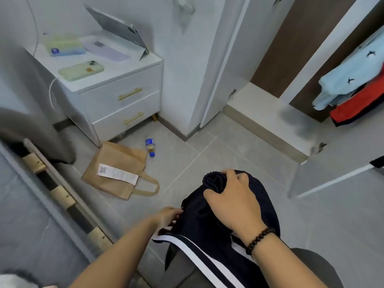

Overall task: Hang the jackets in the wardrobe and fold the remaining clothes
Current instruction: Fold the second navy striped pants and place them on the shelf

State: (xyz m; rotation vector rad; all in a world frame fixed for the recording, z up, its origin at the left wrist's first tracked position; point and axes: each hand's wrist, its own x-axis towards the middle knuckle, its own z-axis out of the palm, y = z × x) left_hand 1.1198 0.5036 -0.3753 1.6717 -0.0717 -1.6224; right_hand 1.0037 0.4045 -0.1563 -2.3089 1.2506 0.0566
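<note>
Hands meet at lower centre of the frame on a dark navy garment with white stripes: the right hand clutches its bunched top from above, the left hand pinches its left edge. At right, the wardrobe stands open, a light blue garment and a red garment hanging inside. A paper bag and bottle lie on the floor left of centre.

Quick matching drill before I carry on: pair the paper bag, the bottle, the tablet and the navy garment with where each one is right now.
Things:
1. paper bag
2. bottle
3. tablet
4. navy garment

Places:
A. propped on the nightstand
B. held in both hands
C. flat on the floor, by the nightstand's foot
D. lying on the floor, just beyond the bag

Pairs: 1-C, 2-D, 3-A, 4-B
</note>
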